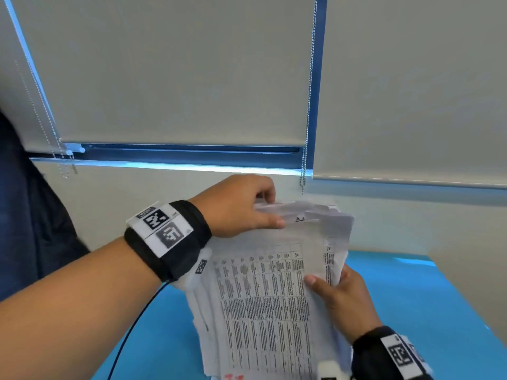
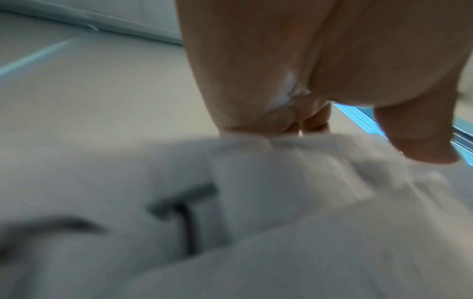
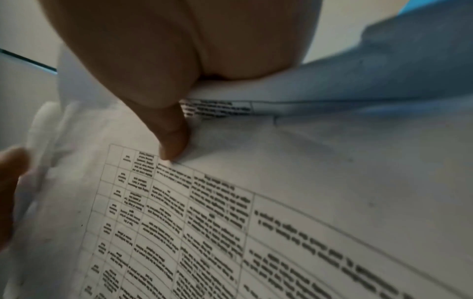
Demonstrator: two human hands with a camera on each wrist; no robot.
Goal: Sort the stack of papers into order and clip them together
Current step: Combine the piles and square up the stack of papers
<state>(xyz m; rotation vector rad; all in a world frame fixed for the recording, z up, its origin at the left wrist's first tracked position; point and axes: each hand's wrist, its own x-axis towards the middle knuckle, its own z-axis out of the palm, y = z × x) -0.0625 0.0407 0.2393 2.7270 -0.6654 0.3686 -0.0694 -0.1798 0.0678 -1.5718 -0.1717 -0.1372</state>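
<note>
A stack of white printed papers [image 1: 269, 297] with tables of small text is held up above the blue table [image 1: 411, 311], tilted toward me. My left hand [image 1: 247, 209] grips the stack's top edge, thumb in front and fingers curled behind. My right hand [image 1: 343, 297] holds the right side, thumb pressed on the front sheet and fingers behind. In the right wrist view my thumb [image 3: 171, 141] presses on the papers [image 3: 281, 202]. In the left wrist view my left hand [image 2: 320, 121] pinches the blurred top edge of the papers [image 2: 256, 182]. No clip is visible.
A window with lowered grey roller blinds [image 1: 178, 69] and a blue frame [image 1: 192, 154] faces me, bead chains [image 1: 308, 105] hanging. A person in dark clothing [image 1: 24, 215] stands at the left. A black cable [image 1: 131, 330] runs from my left wrist.
</note>
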